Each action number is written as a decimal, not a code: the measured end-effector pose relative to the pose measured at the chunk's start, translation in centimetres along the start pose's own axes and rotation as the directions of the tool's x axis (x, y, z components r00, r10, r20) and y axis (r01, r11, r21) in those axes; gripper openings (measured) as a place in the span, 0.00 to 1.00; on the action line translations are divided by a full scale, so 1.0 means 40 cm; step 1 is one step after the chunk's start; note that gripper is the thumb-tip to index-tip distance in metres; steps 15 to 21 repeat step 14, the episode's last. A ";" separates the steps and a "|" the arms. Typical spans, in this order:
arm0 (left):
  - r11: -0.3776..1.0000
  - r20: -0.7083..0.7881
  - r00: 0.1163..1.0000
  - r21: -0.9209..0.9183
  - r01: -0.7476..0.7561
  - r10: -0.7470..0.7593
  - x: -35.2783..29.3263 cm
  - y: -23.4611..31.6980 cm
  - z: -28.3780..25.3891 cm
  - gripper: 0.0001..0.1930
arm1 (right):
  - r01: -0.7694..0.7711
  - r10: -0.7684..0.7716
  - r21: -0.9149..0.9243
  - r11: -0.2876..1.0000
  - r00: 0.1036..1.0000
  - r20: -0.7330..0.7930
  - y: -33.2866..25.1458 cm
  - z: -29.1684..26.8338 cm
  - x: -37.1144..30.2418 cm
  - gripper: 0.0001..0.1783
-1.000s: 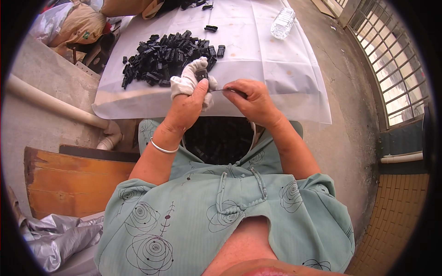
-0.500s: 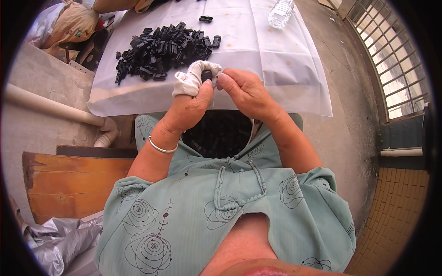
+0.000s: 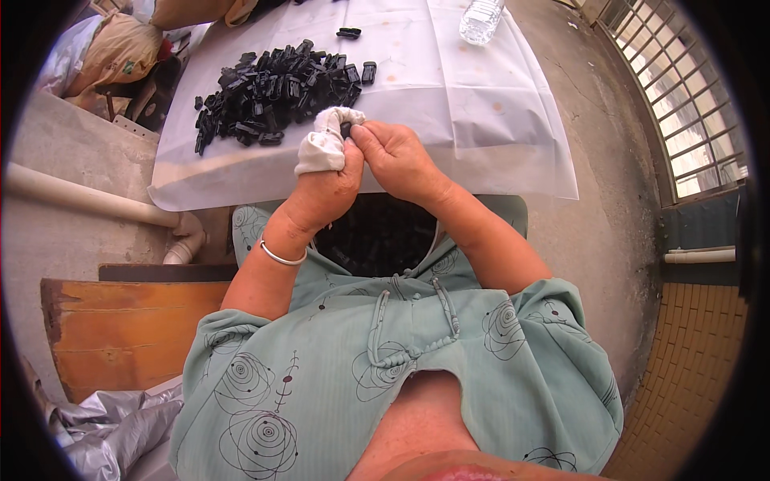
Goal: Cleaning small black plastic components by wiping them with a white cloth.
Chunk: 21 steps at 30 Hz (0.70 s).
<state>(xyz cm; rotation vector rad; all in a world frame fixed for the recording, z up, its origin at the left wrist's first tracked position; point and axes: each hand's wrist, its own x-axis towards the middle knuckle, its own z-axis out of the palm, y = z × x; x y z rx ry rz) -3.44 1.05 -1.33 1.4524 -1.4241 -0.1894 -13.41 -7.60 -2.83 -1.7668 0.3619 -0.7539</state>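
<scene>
My left hand (image 3: 327, 186) is closed on a small black plastic part (image 3: 346, 129), with a white cloth (image 3: 322, 151) wrapped over its fingers. Pressed up against that part, my right hand (image 3: 395, 156) has thumb and fingers pinched together; whether it grips the part itself or something tiny is hidden. Just beyond my hands, a heap of similar black plastic parts (image 3: 277, 92) lies on the table under a whitish sheet (image 3: 449, 148). In my lap, below my wrists, sits a round container filled with dark pieces (image 3: 377, 236).
A clear plastic bottle (image 3: 481, 22) stands at the table's far right. Stray black parts (image 3: 348, 33) lie beyond the heap. To the left are stuffed sacks (image 3: 120, 52), a pale pipe (image 3: 88, 195) and an orange-brown board (image 3: 124, 333). A barred window (image 3: 682, 96) is at right.
My right hand has moved left and come up against the black part in my left hand, covering more of it. The view has shifted slightly.
</scene>
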 end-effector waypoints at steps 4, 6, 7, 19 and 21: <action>0.964 -0.040 0.995 0.255 -0.080 0.094 0.075 -0.066 -0.052 0.21 | 0.109 -0.162 -0.482 0.869 0.984 -0.069 0.002 -0.061 0.043 0.14; 0.716 -0.007 0.988 0.689 -0.108 0.155 0.127 -0.098 -0.118 0.27 | -0.016 -0.206 -0.822 0.569 0.965 -0.162 0.041 -0.106 0.094 0.12; 0.628 0.007 0.997 0.776 -0.057 0.081 0.129 -0.090 -0.144 0.29 | -0.021 -0.204 -0.824 0.566 0.965 -0.165 0.058 -0.125 0.105 0.12; 0.902 0.124 0.924 -0.296 -0.313 0.362 0.100 0.160 -0.318 0.41 | -0.056 -0.228 -0.865 0.498 0.954 -0.193 0.070 -0.187 0.102 0.14; 0.902 0.124 0.924 -0.296 -0.313 0.362 0.100 0.160 -0.318 0.41 | -0.056 -0.228 -0.865 0.498 0.954 -0.193 0.070 -0.187 0.102 0.14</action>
